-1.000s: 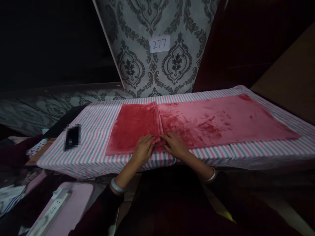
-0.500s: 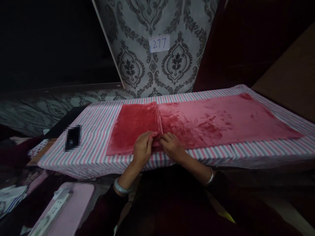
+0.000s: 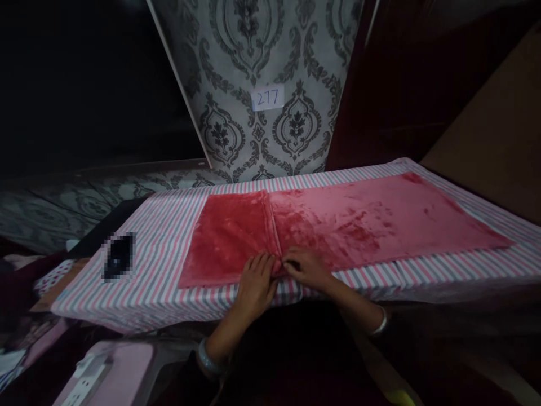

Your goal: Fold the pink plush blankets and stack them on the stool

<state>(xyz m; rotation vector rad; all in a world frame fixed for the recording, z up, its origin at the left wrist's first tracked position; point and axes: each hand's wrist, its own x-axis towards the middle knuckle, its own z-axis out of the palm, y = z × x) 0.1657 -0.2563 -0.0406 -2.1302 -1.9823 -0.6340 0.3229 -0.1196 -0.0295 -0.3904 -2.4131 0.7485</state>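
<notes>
A red plush blanket (image 3: 359, 220) lies stretched along the table, its left end folded over into a darker panel (image 3: 228, 231). The panel's raised edge runs from back to front near the middle. My left hand (image 3: 256, 285) rests on the panel's front corner with fingers stretched out over the cloth. Just right of it, my right hand (image 3: 308, 268) has thumb and forefinger closed on the blanket at the near end of that edge. The cloth between the fingertips is mostly hidden.
A striped cloth (image 3: 160, 225) covers the table beneath the blanket. Toward the left end sits a blurred dark object (image 3: 118, 256). Below the table's front edge are a pink stool (image 3: 127, 366) and a white power strip (image 3: 87, 386). Patterned wallpaper (image 3: 257, 135) rises behind.
My left hand has gone from gripping the fold's edge to lying flatter on the panel. My right hand stays at the edge, fingers pinched. The view has tilted upward slightly.
</notes>
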